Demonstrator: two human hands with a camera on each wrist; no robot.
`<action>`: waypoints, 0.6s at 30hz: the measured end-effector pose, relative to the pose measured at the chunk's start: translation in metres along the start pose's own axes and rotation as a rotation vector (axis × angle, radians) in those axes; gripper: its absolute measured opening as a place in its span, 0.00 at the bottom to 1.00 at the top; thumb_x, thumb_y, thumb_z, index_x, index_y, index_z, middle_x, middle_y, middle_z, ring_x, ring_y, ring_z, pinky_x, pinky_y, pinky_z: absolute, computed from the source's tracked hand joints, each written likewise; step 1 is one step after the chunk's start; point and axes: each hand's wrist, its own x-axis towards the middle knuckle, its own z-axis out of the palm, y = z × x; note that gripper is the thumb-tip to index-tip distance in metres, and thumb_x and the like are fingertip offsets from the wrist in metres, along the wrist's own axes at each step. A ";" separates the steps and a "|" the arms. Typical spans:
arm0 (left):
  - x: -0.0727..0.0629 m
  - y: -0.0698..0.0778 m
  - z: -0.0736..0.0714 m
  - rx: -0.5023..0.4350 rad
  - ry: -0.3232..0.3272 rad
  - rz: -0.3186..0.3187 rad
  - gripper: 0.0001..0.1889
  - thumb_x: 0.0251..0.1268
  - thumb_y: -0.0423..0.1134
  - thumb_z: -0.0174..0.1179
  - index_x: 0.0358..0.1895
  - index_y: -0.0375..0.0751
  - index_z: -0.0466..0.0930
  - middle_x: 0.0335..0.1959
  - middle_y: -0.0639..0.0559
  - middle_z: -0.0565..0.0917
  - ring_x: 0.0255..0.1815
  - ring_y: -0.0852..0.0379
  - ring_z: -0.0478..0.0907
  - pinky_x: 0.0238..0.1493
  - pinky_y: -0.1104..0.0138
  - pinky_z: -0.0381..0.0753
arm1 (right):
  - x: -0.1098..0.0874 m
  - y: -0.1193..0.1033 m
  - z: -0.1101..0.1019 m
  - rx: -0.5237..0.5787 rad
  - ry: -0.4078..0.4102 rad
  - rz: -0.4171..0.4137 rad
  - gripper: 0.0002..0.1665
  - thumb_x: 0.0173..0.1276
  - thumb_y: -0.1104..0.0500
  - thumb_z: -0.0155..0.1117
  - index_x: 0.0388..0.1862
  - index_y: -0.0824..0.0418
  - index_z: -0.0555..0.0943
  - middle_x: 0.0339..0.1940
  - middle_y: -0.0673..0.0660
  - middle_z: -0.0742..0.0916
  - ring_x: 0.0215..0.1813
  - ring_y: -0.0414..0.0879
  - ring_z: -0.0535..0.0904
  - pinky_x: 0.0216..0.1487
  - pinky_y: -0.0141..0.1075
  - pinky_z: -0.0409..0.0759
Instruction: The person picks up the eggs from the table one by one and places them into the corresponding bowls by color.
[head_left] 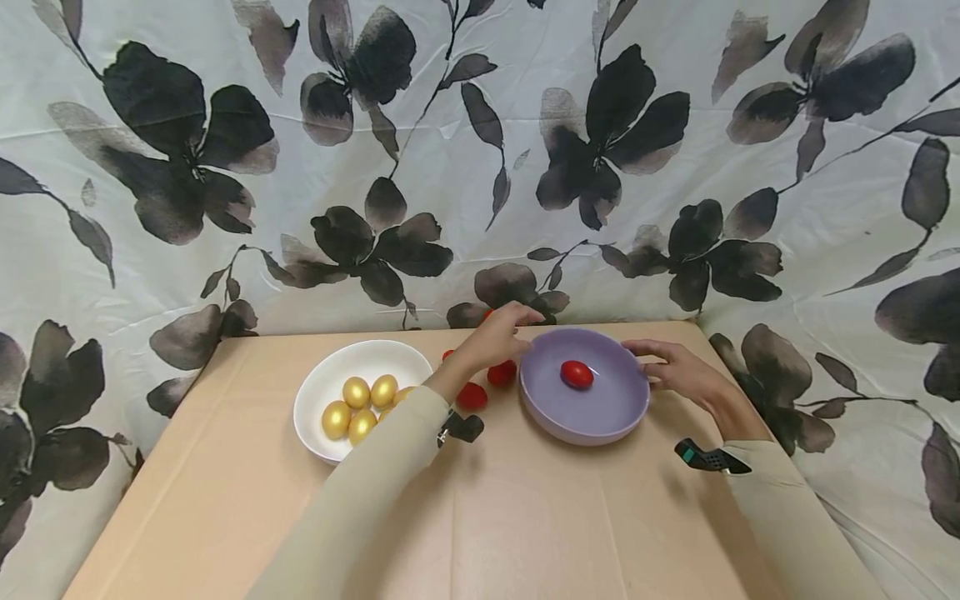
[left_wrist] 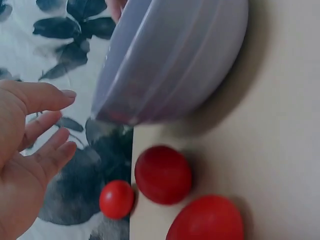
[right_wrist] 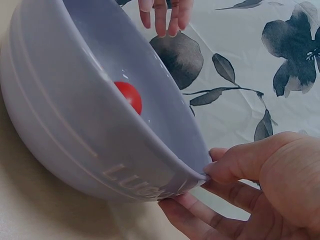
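A purple bowl (head_left: 585, 417) with one red egg (head_left: 577, 374) in it sits right of the table's middle. My right hand (head_left: 686, 375) pinches its right rim, thumb on top and fingers underneath, as the right wrist view shows. My left hand (head_left: 495, 335) hovers by the bowl's left rim, above several red eggs (head_left: 472, 397) on the table. Its fingers (left_wrist: 50, 97) are loosely bent with nothing between them in the left wrist view. Parts of the red eggs are hidden behind the left hand and wrist in the head view.
A white bowl (head_left: 307, 417) holding several golden eggs (head_left: 336, 419) stands on the left, partly covered by the left forearm. The wooden table (head_left: 525, 517) ends at a floral cloth (head_left: 480, 167) hanging behind it.
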 end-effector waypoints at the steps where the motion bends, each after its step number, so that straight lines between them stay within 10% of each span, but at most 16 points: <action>1: 0.001 -0.002 -0.002 -0.005 0.010 -0.002 0.24 0.64 0.28 0.65 0.65 0.40 0.78 0.62 0.46 0.77 0.66 0.49 0.74 0.69 0.59 0.73 | 0.000 0.000 0.000 -0.003 0.001 0.001 0.31 0.76 0.66 0.53 0.77 0.63 0.66 0.76 0.71 0.68 0.71 0.72 0.69 0.58 0.58 0.80; 18: 0.023 -0.043 -0.014 0.200 -0.043 -0.068 0.27 0.65 0.27 0.62 0.68 0.34 0.73 0.64 0.37 0.75 0.66 0.41 0.71 0.73 0.57 0.67 | 0.005 0.001 -0.003 -0.008 0.012 0.010 0.30 0.77 0.66 0.53 0.76 0.61 0.68 0.75 0.69 0.70 0.72 0.69 0.69 0.59 0.57 0.80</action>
